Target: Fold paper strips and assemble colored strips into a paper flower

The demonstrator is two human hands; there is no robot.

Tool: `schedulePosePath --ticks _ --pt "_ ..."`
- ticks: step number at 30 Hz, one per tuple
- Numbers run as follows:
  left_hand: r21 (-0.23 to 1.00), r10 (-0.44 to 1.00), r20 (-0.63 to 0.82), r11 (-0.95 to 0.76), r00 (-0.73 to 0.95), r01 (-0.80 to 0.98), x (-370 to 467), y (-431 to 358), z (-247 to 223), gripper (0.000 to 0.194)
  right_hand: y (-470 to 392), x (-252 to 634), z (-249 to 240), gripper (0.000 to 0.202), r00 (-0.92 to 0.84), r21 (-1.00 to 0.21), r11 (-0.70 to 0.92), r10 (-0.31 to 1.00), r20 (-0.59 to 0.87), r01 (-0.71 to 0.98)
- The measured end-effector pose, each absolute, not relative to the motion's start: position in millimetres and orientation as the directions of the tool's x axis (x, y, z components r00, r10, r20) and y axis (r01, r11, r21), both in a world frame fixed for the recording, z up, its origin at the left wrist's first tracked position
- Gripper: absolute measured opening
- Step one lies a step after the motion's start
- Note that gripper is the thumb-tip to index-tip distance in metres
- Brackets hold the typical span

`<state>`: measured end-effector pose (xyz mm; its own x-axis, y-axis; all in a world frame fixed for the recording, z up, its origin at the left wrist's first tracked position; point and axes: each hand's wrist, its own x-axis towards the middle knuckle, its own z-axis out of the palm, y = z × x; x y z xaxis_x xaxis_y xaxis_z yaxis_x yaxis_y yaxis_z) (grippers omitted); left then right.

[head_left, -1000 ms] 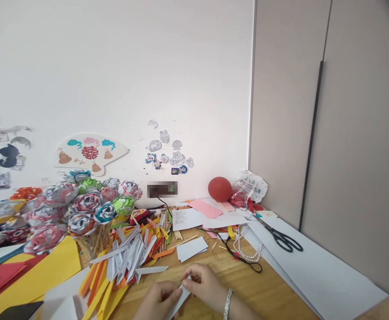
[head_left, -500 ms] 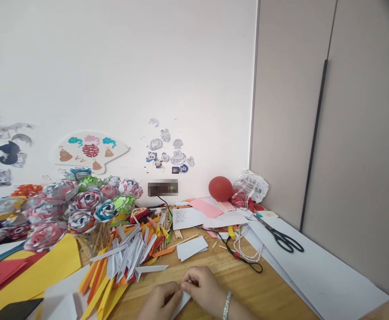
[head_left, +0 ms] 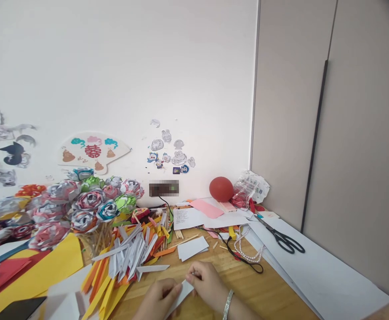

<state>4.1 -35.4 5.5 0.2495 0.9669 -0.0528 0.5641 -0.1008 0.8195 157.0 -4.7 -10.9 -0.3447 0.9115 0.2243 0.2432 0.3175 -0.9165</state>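
Low in the head view, a small white piece of paper (head_left: 183,294) is stretched between my two hands. My left hand (head_left: 159,298) pinches its left side between thumb and finger. On the other side my right hand (head_left: 206,284), with a sparkling bracelet at the wrist, grips the upper right end with thumb and curled fingers. The paper's lower end runs toward the bottom of the frame. Just beyond my hands lies a small stack of white paper slips (head_left: 193,248). A pile of folded white paper strips (head_left: 131,253) spreads to the left, over orange and yellow folded strips (head_left: 97,284).
Paper flowers (head_left: 88,200) on sticks crowd the left. Black scissors (head_left: 283,238) rest on white sheets (head_left: 331,271) at the right. A pearl string (head_left: 248,255), a black cord (head_left: 244,262) and a red balloon (head_left: 221,189) are farther back. A dark flat object (head_left: 21,309) lies front left.
My hands have moved apart, the left one to the left and the right one slightly right and up. More of the white paper shows between them. The view has shifted slightly.
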Motion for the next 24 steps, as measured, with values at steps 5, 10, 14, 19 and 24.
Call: schedulePosePath --ticks 5,10,14,19,24 --pt "0.836 0.972 -0.059 -0.077 0.228 0.543 2 -32 -1 0.059 -2 158 -13 0.013 -0.327 -0.918 0.323 0.914 0.240 0.230" --pt "0.893 0.958 -0.101 -0.031 0.268 0.449 0 -30 -1 0.058 3 160 -18 0.013 -0.287 -0.880 0.342 0.924 0.251 0.331" --pt "0.881 0.958 -0.068 -0.074 0.280 0.468 -3 -30 0 0.058 -3 164 -10 0.013 -0.304 -0.686 0.521 0.854 0.423 0.508" --pt "0.849 0.953 -0.057 -0.109 0.296 0.516 -1 -31 -5 0.059 -8 163 -8 0.010 -0.429 -0.548 0.669 0.743 0.514 0.503" --pt "0.864 0.941 -0.085 -0.095 0.327 0.495 1 -31 -5 0.056 -2 159 -14 0.011 -0.487 -0.527 0.678 0.735 0.472 0.512"
